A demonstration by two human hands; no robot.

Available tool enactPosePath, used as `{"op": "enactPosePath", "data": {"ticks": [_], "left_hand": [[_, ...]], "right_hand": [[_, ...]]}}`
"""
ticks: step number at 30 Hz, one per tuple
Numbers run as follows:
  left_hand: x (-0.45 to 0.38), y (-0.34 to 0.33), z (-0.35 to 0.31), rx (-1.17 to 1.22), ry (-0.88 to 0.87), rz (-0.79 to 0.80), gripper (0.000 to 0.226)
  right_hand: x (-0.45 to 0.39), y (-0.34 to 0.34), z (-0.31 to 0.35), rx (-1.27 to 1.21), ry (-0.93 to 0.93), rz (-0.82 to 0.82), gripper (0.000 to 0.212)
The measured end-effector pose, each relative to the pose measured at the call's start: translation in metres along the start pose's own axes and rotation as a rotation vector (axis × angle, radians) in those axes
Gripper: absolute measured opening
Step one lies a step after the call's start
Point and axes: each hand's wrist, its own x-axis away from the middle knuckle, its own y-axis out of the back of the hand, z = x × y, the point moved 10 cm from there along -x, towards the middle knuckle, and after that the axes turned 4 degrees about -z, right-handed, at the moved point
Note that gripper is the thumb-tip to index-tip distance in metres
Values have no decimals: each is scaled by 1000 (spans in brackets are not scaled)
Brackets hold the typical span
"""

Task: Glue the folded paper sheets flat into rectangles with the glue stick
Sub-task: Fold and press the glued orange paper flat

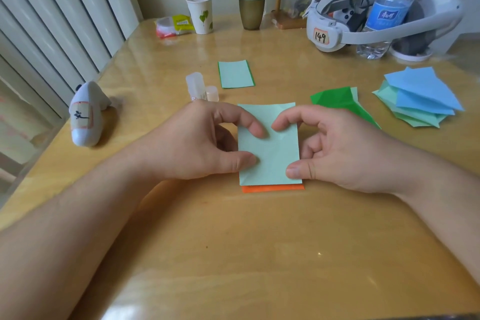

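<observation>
Folded paper sheet (270, 148), pale green: lies flat at table centre, directly between your hands, long axis running away from you, with an orange sheet (272, 188) showing as a strip under its near edge.

Left hand (197, 143): thumb and forefinger curled onto the sheet's left edge, pinching and pressing it down.

Right hand (337, 148): thumb on the near right corner, forefinger on the upper middle, likewise pinching. Both hands sit equally close; neither is free.

Glue stick (195, 86): clear, standing beyond your left hand with its cap (212, 93) just beside it. Your left hand is the nearer one for a reach, by my judgement.

Finished rectangle (235, 74): pale green, farther back, apart from the work.

Unglued stock: a green folded sheet (337, 101) just right of your hands; a fanned stack (420, 101) of blue and green farther right.

Table (233, 254): glossy wood.

Room: paper cup (200, 13), vase (252, 11), headset (330, 31), water bottle (384, 13) along the back; white blinds (52, 21) to the left; a white controller (85, 114) near them.
</observation>
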Motion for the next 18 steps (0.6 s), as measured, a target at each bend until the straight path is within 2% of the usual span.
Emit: {"op": "enactPosePath", "data": {"ticks": [4,18], "left_hand": [[0,-2,0,-4,8,15,40],[1,-7,-7,-83,3,27,43]], "right_hand": [[1,-2,2,30,2,10,66],[3,-3,6,148,4,-7,66]]}}
